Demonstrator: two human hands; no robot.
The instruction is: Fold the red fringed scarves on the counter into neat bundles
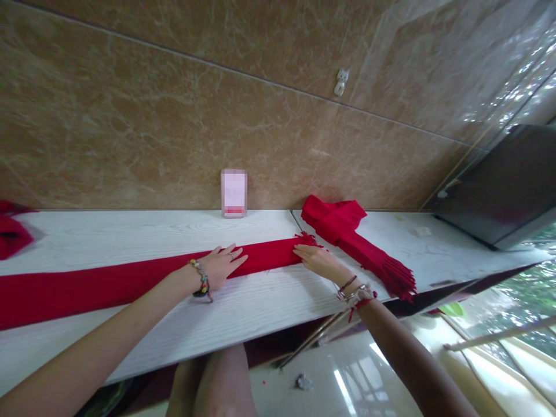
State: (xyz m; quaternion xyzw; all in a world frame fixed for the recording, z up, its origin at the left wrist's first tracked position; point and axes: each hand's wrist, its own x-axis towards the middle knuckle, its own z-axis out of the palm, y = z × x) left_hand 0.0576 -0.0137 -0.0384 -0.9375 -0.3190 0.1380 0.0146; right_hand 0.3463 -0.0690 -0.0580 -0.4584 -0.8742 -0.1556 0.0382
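A long red scarf (165,272) lies stretched flat across the white table, running out of view at the left. My left hand (220,265) rests on it palm down with the fingers spread, a ring on one finger. Close to the scarf's fringed right end, my right hand (319,260) lies palm down, its fingers straight and side by side on the cloth. A second red scarf (347,231) lies loosely folded just beyond my right hand, its fringe hanging at the table's front edge.
More red cloth (13,234) lies at the far left. A pale card-like box (234,194) leans against the marbled wall (174,127). A dark appliance (499,185) stands at the table's right end. The white table (174,229) has a seam right of the middle.
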